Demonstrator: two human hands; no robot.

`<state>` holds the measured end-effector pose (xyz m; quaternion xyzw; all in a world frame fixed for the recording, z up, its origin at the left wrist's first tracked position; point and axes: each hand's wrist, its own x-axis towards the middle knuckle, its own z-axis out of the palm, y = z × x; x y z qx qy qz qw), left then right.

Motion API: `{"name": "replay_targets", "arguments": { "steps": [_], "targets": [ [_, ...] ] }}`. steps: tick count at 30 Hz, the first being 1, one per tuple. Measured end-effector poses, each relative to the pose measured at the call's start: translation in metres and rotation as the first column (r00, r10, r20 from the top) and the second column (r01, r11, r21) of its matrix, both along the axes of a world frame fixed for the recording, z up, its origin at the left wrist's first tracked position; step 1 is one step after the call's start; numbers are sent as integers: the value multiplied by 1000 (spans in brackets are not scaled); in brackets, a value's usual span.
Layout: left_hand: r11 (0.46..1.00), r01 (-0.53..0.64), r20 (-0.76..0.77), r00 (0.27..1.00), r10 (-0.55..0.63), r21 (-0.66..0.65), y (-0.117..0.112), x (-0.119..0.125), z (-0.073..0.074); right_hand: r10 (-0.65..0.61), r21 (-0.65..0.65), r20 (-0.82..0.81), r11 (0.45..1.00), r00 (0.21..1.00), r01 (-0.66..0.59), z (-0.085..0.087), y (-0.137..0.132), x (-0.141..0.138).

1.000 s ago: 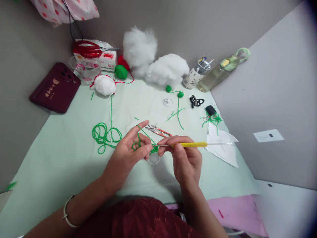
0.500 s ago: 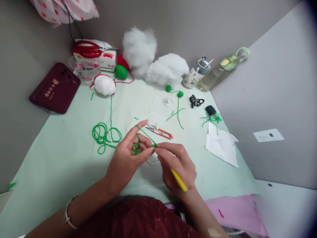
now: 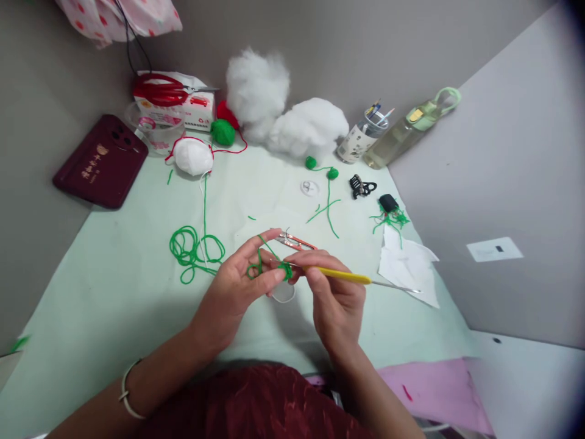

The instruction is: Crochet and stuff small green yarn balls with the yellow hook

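My left hand [image 3: 237, 283] pinches a small piece of green crochet work [image 3: 286, 270] between thumb and fingers. Green yarn [image 3: 269, 247] runs taut from its raised forefinger to the piece. In my right hand [image 3: 338, 299] is a crochet hook [image 3: 342, 275] with a yellow handle, held almost level, its metal tip at the green stitches. A white strand [image 3: 284, 299] hangs in a loop beneath the fingers. Behind my fingertips lie orange thread snips [image 3: 297, 242], partly covered. Loose coils of green yarn [image 3: 185, 247] rest left of my left hand.
White stuffing [image 3: 308, 129] sits at the back, beside a green yarn ball [image 3: 223, 132] and a white one [image 3: 194, 157]. A bottle [image 3: 402, 137], a pen cup [image 3: 361, 139] and a black hair claw [image 3: 362, 186] stand or lie right. A maroon phone case [image 3: 103, 161] is far left.
The yellow hook has swung from pointing down toward me to nearly level, pointing left. My right hand has turned with it. My left forefinger has lowered slightly, now overlapping the snips.
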<state>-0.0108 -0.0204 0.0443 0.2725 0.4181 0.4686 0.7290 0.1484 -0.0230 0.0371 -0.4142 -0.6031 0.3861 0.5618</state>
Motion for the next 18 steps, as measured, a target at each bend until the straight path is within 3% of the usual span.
{"name": "replay_targets", "arguments": {
  "steps": [3,6,8,10,13,15,18],
  "targets": [
    [999,-40,-33,999,41,14,-2,3,-1,-98,144,186,987,978,71,-2,-6,-4],
    [997,28,82,996,-22,-67,-1,3,-2,-167,292,343,954,924,64,-4,-11,-3],
    [988,78,182,982,-53,-135,1,1,-2,-166,245,284,965,944,95,-4,-10,1],
    [984,84,229,972,-47,-158,4,-1,-3,-133,104,99,987,986,123,-2,-5,5],
    [992,64,177,983,-44,-105,4,-2,-4,-31,-74,-146,997,989,20,-1,2,6],
    [996,61,100,993,-55,-57,3,-1,-4,13,-110,-152,993,988,-30,-2,3,4],
    [998,58,14,998,-58,-14,0,1,-4,-8,-100,-77,995,997,0,-6,2,1]
  ]
}}
